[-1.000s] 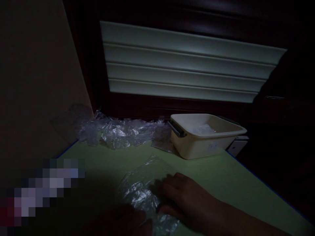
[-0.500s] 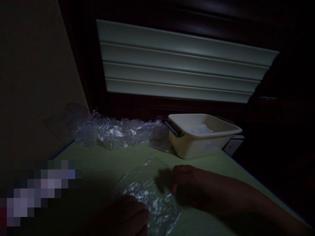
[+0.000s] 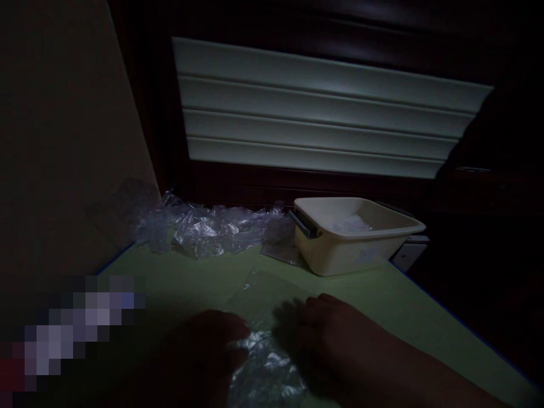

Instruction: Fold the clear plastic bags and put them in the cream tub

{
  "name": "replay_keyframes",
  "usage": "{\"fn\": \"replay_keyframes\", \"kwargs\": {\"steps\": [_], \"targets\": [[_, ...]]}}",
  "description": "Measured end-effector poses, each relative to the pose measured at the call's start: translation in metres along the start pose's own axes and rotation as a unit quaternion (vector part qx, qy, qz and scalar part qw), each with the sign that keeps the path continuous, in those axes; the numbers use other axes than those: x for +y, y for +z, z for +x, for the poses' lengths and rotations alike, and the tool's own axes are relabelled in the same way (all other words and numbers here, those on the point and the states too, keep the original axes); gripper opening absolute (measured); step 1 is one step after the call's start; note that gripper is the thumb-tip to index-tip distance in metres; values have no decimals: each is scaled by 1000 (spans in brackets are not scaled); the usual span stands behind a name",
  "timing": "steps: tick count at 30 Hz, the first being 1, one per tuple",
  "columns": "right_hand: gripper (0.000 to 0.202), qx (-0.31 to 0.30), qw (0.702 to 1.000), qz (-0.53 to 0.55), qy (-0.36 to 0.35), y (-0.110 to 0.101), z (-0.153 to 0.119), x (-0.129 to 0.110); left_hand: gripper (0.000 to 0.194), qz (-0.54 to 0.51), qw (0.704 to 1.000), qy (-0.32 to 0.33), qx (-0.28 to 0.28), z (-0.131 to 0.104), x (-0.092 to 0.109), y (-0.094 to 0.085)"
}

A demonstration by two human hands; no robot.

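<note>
A crinkled clear plastic bag (image 3: 267, 374) lies on the green tabletop between my two hands. At its left edge is my left hand (image 3: 208, 345), dark in shadow, with thumb and forefinger closed about the film. My right hand (image 3: 327, 331) is over the bag's right side, palm down. Its fingers are bent and a little apart, and their shadow falls on the bag. I see nothing held in that hand, though its fingertips are dim and partly hidden.
Several crumpled clear plastic bags (image 3: 212, 229) are heaped along the table's back edge. A cream basin (image 3: 340, 255) with dark handles stands at the back right, clear plastic inside it. Behind are a slatted panel (image 3: 314, 113) and a wall (image 3: 55, 124). A blurred patch covers the left.
My left hand has risen to the bag's left edge, its thumb and forefinger now closing there. My right hand has come slightly lower. The bag has narrowed and shifted between them.
</note>
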State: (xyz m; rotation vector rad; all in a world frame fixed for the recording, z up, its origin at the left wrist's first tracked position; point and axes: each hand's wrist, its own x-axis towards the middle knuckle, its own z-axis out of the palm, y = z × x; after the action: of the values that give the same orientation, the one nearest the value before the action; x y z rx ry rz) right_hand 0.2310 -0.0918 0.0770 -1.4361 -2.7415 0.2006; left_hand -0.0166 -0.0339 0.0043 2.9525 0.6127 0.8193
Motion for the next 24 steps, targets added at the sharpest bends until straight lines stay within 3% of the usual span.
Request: {"fn": "replay_keyframes", "kwargs": {"steps": [3, 7, 10, 15, 19, 24], "targets": [[15, 63, 995, -73, 40, 9, 1, -2, 25, -7, 1000, -28, 4, 6, -18, -17], [9, 79, 994, -69, -7, 22, 3, -9, 23, -84, 995, -18, -54, 19, -29, -29], [8, 65, 994, -81, -29, 28, 5, -11, 24, -50, 997, 6, -61, 22, -26, -29], [16, 65, 994, -85, 33, 32, 7, 2, 23, 6, 999, 15, -52, 16, -14, -23], [19, 72, 993, -88, 39, 30, 5, 15, 20, 13, 998, -2, -62, 8, -4, -20], [24, 64, 994, -53, 76, 23, 6, 15, 32, 31, 999, -31, -2, 1, 2, -21]]}}
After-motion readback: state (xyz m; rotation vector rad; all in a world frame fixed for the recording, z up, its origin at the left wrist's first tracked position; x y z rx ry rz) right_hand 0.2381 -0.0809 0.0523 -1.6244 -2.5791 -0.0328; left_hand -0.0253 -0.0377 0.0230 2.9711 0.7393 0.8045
